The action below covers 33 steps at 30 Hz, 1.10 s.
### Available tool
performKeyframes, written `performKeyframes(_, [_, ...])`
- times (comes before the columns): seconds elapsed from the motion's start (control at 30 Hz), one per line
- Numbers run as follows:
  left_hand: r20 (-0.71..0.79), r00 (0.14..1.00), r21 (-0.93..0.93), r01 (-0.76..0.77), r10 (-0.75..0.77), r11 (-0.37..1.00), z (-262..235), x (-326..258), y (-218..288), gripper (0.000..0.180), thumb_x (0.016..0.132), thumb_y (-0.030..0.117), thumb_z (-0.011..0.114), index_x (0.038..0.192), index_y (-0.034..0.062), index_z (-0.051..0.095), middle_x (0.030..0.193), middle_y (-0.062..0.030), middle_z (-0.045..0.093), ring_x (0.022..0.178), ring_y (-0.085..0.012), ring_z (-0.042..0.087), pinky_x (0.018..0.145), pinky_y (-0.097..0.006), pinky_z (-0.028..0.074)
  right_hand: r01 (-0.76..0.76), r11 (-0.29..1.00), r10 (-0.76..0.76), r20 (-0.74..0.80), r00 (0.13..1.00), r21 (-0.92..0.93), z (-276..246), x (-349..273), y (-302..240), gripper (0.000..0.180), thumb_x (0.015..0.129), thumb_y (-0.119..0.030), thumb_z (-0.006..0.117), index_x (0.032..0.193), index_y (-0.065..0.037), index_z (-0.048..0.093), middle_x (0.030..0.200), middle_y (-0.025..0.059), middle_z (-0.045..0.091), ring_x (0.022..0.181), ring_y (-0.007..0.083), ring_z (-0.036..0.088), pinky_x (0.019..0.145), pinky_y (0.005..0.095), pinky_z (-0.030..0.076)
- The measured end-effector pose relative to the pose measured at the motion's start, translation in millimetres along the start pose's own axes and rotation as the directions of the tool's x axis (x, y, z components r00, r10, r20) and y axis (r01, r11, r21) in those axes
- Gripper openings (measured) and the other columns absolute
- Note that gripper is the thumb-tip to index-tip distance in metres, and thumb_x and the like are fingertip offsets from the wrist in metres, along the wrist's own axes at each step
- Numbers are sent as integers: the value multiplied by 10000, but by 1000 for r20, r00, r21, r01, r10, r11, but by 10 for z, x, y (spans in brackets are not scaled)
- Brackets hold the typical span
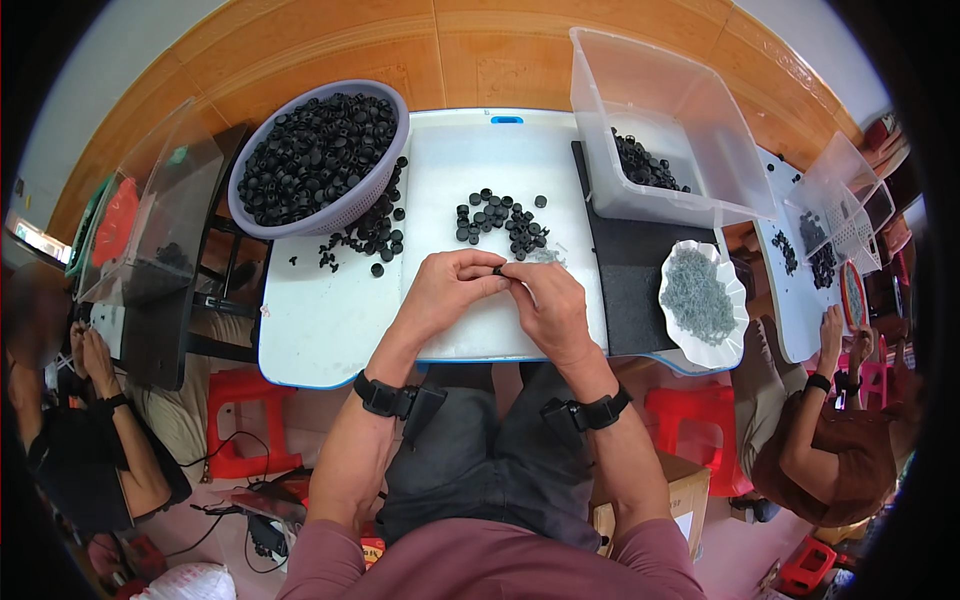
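Both hands meet over the near middle of the white bench [330,330]. The left hand [440,290] and the right hand [548,305] are closed in a pinch on one small black ring-shaped part [497,269], held between the fingertips just above the bench. The part looks light, rigid and moulded, probably plastic; given its size it should be gripped by the outer rim with thumb and forefinger, since a loose pinch is likely to let it slip or flick away. A loose cluster of the same black parts [500,222] lies just beyond the hands. A lavender basket [392,170] heaped with more stands far left, a clear tub [700,150] far right, and a white dish of thin grey pins [700,295] near right.
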<state>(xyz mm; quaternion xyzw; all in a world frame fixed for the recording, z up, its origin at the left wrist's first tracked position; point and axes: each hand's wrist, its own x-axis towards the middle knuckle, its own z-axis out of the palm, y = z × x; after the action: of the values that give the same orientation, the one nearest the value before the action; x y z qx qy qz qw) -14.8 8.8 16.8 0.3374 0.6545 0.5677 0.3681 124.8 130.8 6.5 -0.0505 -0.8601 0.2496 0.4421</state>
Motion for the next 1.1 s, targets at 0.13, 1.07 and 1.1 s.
performKeyframes(0.13, [19,999,-18,26,-26,999,-18,-1,13,311,896,70,771,1179,-49,722,1034,-118,776,945,-132,719,846,-253,566,36,999,-36,23,999,14,-6,-20,2,193,832,47,730,993,-47,680,848,87,717,715,261,667,651,374,505])
performKeyframes(1.07, [-114,989,29,-90,92,996,103,-20,-77,240,946,102,732,1149,-24,735,999,-87,782,933,-98,706,809,-240,554,-473,803,529,-69,846,361,-65,32,32,127,869,57,692,976,20,748,887,107,738,702,145,691,646,261,529])
performKeyframes(1.1, [-153,980,-50,-134,125,990,103,-13,-109,247,941,110,741,1144,-30,734,977,-68,776,889,-80,690,784,-227,544,-460,804,519,-69,852,377,-40,49,25,127,869,57,692,976,20,748,887,107,738,702,145,691,646,261,529])
